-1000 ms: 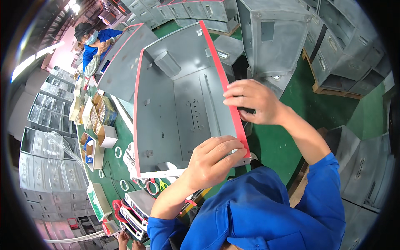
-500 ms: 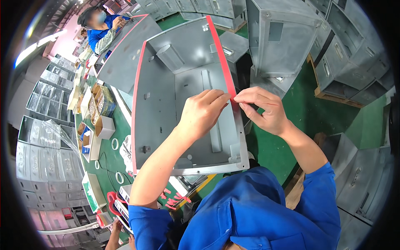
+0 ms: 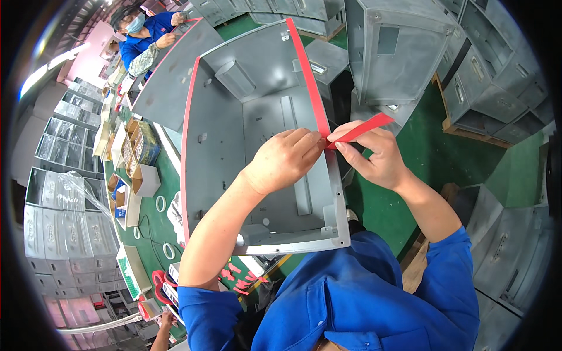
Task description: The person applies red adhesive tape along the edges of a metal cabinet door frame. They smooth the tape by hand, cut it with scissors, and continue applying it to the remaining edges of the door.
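A grey metal cabinet shell [image 3: 281, 250] lies in front of me with its open side up. Red tape [image 3: 310, 82] runs along its right rim from the far corner down to my hands. On the left rim lies another red strip [image 3: 187, 131]. My left hand [image 3: 287, 158] is closed, its thumb and fingertips gripping the tape against the right rim. Just beside it, my right hand [image 3: 372, 153] pinches the same tape between thumb and fingers. A loose tail [image 3: 374, 124] of tape sticks out above my right hand, toward the upper right.
A co-worker [image 3: 143, 38] handles red tape at a grey panel [image 3: 167, 76], far left. Boxes of small parts [image 3: 140, 143], white rings [image 3: 161, 203] and red-handled scissors [image 3: 158, 284] lie on the green bench. Grey cabinets [image 3: 404, 58] stand at right. Red tape scraps [image 3: 241, 285] lie near the front.
A loose tail of red tape now stands up above my right hand. Both hands stay at nearly the same spot on the rim. The co-worker's hands have moved apart.
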